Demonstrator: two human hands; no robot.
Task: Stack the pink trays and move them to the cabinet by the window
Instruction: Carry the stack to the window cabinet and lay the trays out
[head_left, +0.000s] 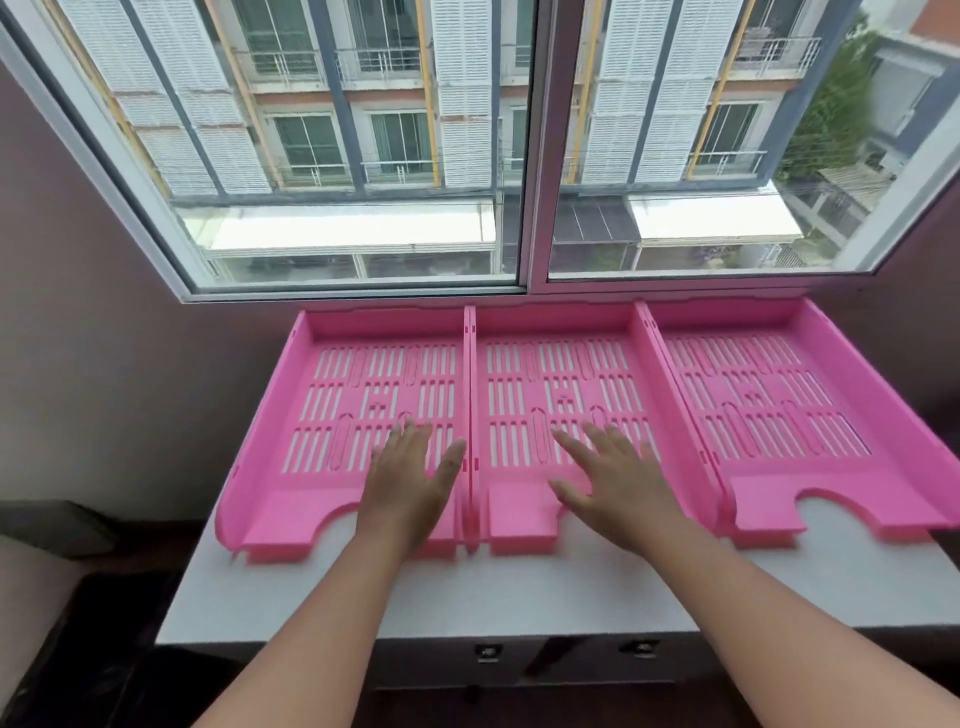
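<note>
Three pink slotted trays lie side by side on a white cabinet top (519, 597) under the window. The left tray (311, 395) has my left hand (410, 483) over its front right part, fingers spread, holding nothing. My right hand (613, 478) hovers flat over the front of the middle tray (556, 364), fingers apart. The right tray (769, 395) reaches past the cabinet's right edge. None of the trays is stacked on another.
A large sliding window (530, 156) rises directly behind the trays. Drawer knobs (488, 652) show on the cabinet front below. A dark object (52, 525) sits low at the left, beside the wall.
</note>
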